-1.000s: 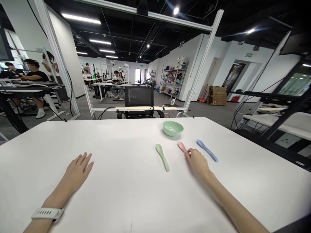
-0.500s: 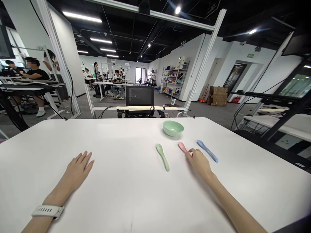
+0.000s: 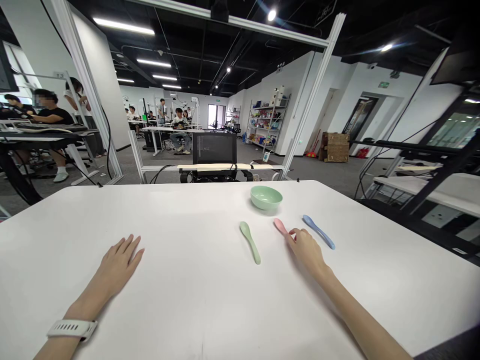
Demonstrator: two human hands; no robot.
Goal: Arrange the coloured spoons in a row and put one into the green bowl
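Note:
My left hand [image 3: 119,264] lies flat on the white table [image 3: 195,300], fingers stretched out, holding nothing; a white watch is on its wrist. My right hand [image 3: 306,249] rests over the handle of a pink spoon [image 3: 279,226], fingers curled on it, with the spoon's bowl sticking out toward the far side. A green spoon [image 3: 250,242] lies to its left and a blue spoon [image 3: 318,231] to its right, both untouched. A pale green bowl [image 3: 266,197] stands just beyond the spoons.
The table's far edge runs just behind the bowl, with an aluminium frame [image 3: 318,95] rising there. A dark monitor [image 3: 214,148] stands beyond it. People sit at desks [image 3: 45,120] far left. Black racking [image 3: 431,165] stands at the right.

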